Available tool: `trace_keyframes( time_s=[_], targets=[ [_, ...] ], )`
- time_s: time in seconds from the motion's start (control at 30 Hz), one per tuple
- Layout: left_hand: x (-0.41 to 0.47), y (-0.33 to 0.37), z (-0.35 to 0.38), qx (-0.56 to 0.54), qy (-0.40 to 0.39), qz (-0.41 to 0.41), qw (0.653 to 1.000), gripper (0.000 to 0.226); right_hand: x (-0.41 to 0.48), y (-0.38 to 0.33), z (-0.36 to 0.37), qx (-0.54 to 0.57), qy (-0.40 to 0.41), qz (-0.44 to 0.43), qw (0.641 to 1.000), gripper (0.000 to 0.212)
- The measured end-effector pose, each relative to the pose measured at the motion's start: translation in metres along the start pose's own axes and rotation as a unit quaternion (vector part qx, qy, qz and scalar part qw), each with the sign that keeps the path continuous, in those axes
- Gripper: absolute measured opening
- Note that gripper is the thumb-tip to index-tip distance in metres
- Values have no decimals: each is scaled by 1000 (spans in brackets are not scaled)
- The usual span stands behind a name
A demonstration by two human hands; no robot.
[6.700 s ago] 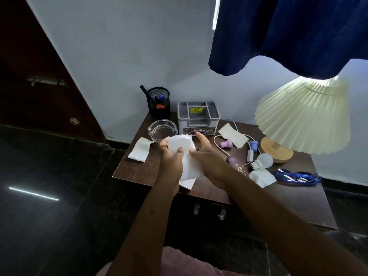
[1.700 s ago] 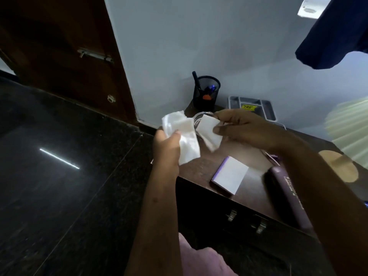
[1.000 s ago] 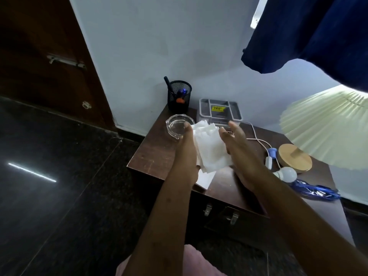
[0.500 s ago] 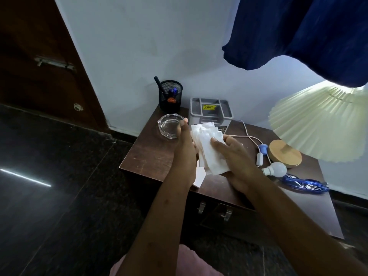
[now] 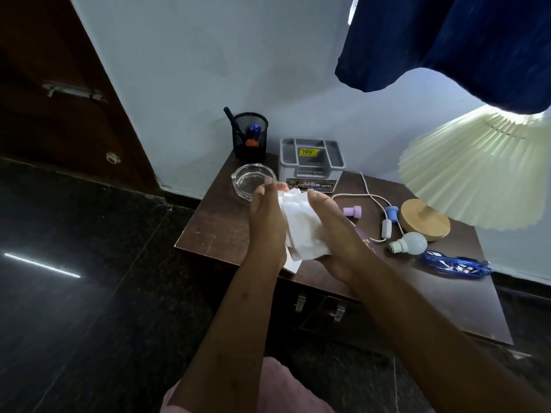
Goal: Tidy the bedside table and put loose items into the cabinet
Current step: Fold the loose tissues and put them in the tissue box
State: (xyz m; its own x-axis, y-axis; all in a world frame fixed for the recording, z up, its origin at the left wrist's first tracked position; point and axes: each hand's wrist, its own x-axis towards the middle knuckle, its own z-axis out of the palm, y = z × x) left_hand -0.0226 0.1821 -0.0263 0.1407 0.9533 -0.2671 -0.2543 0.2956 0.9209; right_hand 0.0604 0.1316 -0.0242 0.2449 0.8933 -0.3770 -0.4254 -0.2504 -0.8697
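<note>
A bunch of white tissues is sandwiched between my hands above the front of the brown bedside table. My left hand presses flat against them from the left, fingers straight. My right hand cups them from the right and below, thumb along the top edge. A small white paper lies on the table under my hands. The cabinet front below shows two metal handles, its doors closed.
On the table stand a glass ashtray, a black mesh pen holder, a grey organiser and a pleated lamp with a corded switch. A pink plug, a bulb and a blue bundle lie loose.
Earlier I picked up separate tissues from the table with each hand. Since then they have been gathered into one bunch, and both hands now close tighter around it.
</note>
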Motion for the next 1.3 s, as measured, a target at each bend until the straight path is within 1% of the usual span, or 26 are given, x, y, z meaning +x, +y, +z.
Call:
trace_keyframes(
  time_s=[0.07, 0.13, 0.23, 0.3, 0.37, 0.43, 0.53, 0.57, 0.67, 0.7, 0.77, 0.83, 0.9, 1.03, 1.13, 1.2, 1.27, 1.3],
  targets=[
    [-1, 1, 1, 5, 2, 0, 1000, 29, 2, 1, -2, 16, 13, -5, 1000, 34],
    [-3, 1, 3, 12, -9, -12, 1000, 26, 5, 2, 0, 7, 26, -17, 999, 34],
    [-6, 2, 9, 41, -13, -49, 998, 25, 11, 5, 0, -17, 54, -39, 998, 24],
    [-7, 0, 13, 69, -16, -64, 995, 37, 13, 3, -3, -6, 79, -25, 997, 23],
    [-10, -4, 17, 97, -41, -81, 991, 50, 15, 3, -7, 22, 98, -6, 995, 30],
    [-16, -5, 22, 130, -76, -89, 985, 55, 17, 4, -10, 33, 92, -7, 995, 29],
    [-19, -4, 25, 165, -92, -86, 978, 57, 15, -1, -14, 33, 79, -17, 996, 16],
    [-18, -2, 24, 166, -89, -88, 978, 56, 15, -3, -16, 33, 72, -23, 997, 16],
    [-18, -3, 21, 161, -100, -92, 978, 50, 13, -7, -16, 26, 60, -11, 998, 30],
    [-18, -4, 20, 161, -103, -88, 978, 48, 14, -7, -17, 19, 47, -5, 999, 28],
    [-15, -6, 18, 165, -88, -78, 979, 40, 14, -6, -16, 8, 34, -2, 999, 26],
    [-10, -8, 14, 171, -68, -76, 980, 32, 15, -8, -19, 15, 53, -9, 998, 38],
    [-6, -11, 9, 186, -59, -78, 978, 27, 16, -9, -22, 10, 46, -6, 999, 42],
    [0, -13, 0, 186, -14, -61, 981, 23, 14, -9, -18, -17, -27, 6, 999, 46],
    [1, -12, -1, 184, 20, -26, 982, 11, 12, -10, -14, -59, -63, 3, 996, 42],
    [1, -11, -1, 168, 45, -6, 985, 9, 12, -9, -16, -90, -77, 6, 993, 50],
    [1, -9, 0, 129, 65, -2, 989, 12, 10, -9, -17, -131, -79, 3, 988, 60],
    [1, -8, 0, 113, 71, -3, 991, 14, 10, -9, -18, -161, -77, -7, 984, 61]
  ],
)
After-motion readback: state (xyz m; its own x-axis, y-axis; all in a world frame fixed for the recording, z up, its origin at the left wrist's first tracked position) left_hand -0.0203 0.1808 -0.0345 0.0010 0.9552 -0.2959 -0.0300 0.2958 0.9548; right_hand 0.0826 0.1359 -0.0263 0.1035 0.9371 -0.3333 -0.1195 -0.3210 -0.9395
